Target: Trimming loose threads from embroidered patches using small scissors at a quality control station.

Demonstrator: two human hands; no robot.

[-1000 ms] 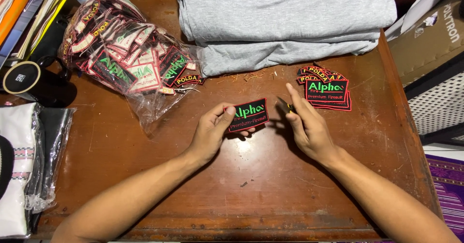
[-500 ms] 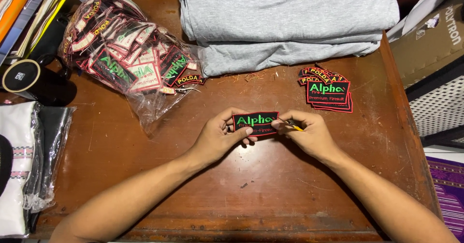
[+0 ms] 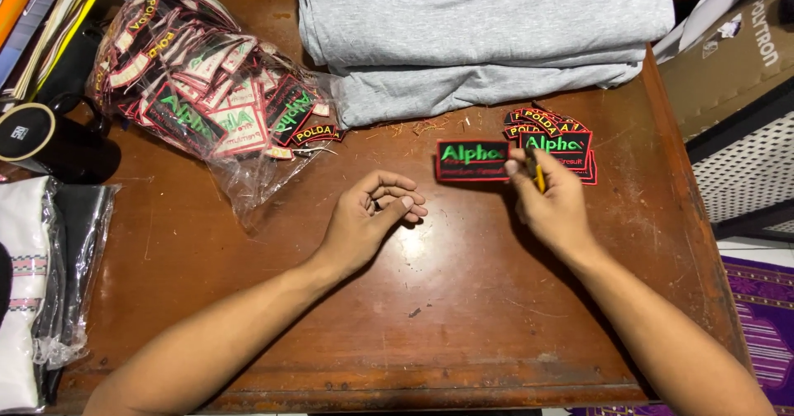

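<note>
The right hand (image 3: 552,203) pinches a black patch (image 3: 472,160) by its edge just above the worktop (image 3: 463,300), beside the patch stack (image 3: 556,143), perhaps with a yellow tool. The left hand (image 3: 368,222) rests loosely curled, empty.

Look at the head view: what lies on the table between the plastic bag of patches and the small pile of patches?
In the head view, the black patch held by the right hand, plus scattered thread scraps.

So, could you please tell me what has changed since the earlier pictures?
The left hand let go of the patch and drew back empty. The right hand carried it right, towards the patch stack. The bag and grey cloth stayed put.
</note>
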